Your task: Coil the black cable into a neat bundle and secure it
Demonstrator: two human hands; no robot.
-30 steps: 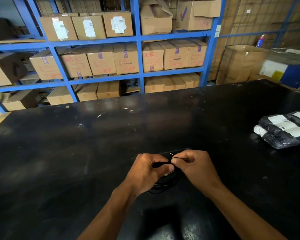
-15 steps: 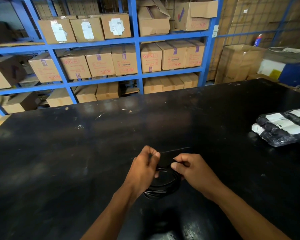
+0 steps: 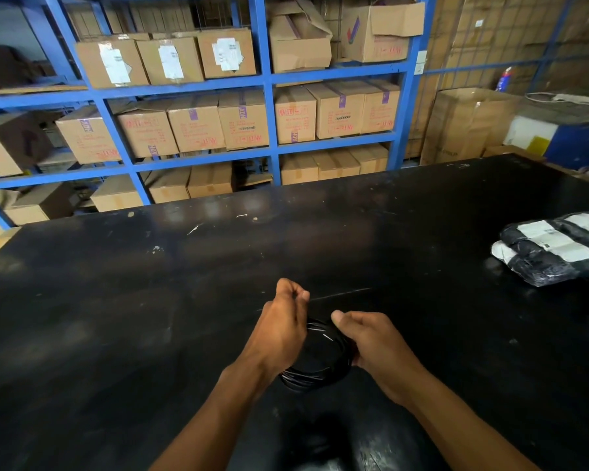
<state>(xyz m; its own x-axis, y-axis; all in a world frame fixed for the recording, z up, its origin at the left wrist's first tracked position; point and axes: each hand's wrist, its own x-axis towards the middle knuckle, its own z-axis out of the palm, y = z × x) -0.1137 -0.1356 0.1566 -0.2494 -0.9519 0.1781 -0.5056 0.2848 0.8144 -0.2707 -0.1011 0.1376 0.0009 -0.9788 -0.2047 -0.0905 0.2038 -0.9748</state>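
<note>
A coil of black cable [image 3: 317, 365] hangs just above the black table [image 3: 150, 317], held between both hands near the front middle. My left hand [image 3: 281, 329] covers the coil's left side with its fingers closed and its fingertips pinched together at the top. My right hand [image 3: 371, 341] grips the coil's right side, thumb pointing left over the loops. A thin, pale tie or wire shows on top of the loops; what it is cannot be told. Parts of the coil are hidden behind both hands.
A stack of black plastic-wrapped packs with white labels [image 3: 555, 246] lies at the table's right edge. Behind the table stands a blue rack [image 3: 266, 79] full of cardboard boxes. More boxes and a blue bin [image 3: 578, 141] are at the back right.
The hands have drawn apart and the coil has dropped lower between them, showing more loops. My left hand rose and pinched at the top; my right hand shifted down the coil's right side.
</note>
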